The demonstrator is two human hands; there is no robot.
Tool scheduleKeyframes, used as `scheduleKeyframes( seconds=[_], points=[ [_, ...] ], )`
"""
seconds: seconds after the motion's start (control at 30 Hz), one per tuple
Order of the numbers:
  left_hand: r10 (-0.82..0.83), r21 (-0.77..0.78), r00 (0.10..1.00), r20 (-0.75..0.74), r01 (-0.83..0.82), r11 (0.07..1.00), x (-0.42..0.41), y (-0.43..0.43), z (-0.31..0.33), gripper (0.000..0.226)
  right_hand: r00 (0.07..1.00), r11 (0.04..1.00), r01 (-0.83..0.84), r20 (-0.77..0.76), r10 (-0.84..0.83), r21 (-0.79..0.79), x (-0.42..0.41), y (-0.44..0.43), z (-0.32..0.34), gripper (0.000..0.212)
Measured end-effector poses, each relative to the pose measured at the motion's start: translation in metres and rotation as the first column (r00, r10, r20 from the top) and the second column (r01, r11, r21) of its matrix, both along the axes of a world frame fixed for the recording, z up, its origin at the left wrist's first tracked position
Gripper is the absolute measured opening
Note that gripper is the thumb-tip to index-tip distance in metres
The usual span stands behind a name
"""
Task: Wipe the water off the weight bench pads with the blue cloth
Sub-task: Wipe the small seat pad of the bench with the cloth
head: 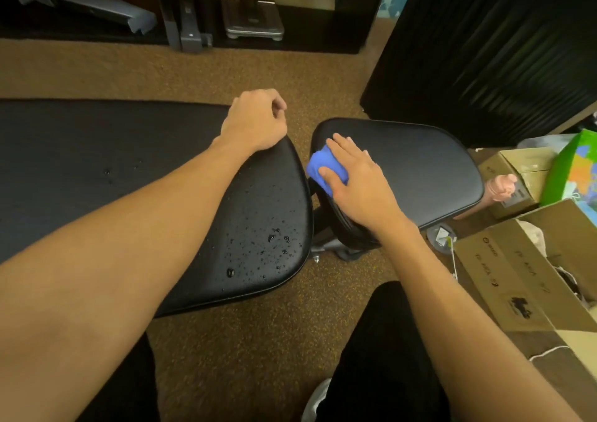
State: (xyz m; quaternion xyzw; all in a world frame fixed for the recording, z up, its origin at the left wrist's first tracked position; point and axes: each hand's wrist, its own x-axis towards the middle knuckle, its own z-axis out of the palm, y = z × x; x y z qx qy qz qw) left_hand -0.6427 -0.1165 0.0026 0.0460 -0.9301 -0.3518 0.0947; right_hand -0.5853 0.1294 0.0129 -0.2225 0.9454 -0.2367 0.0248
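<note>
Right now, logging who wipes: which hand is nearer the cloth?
Right. The right hand presses on the cloth; the left hand rests on the long pad, across the gap.

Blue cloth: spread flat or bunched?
Bunched: the blue cloth is a thick wad under the right hand at the seat pad edge.
</note>
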Motion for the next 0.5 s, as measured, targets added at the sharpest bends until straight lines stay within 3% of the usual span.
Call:
scheduleKeyframes(
  seconds=[0.3,0.5],
  points=[
    [0.082,0.192,0.994,-0.074,-0.066,0.979,0.002,-0.003,-0.001,0.024,0.998,0.980,-0.029,-0.051,0.040,0.199,-0.086,-0.055,0.013,0.040],
    [0.072,0.192,0.996,-0.050,-0.062,0.980,0.005,-0.001,0.002,0.024,0.994,0.990,-0.075,-0.071,0.084,0.121,-0.077,-0.044,0.008,0.044]
  ],
)
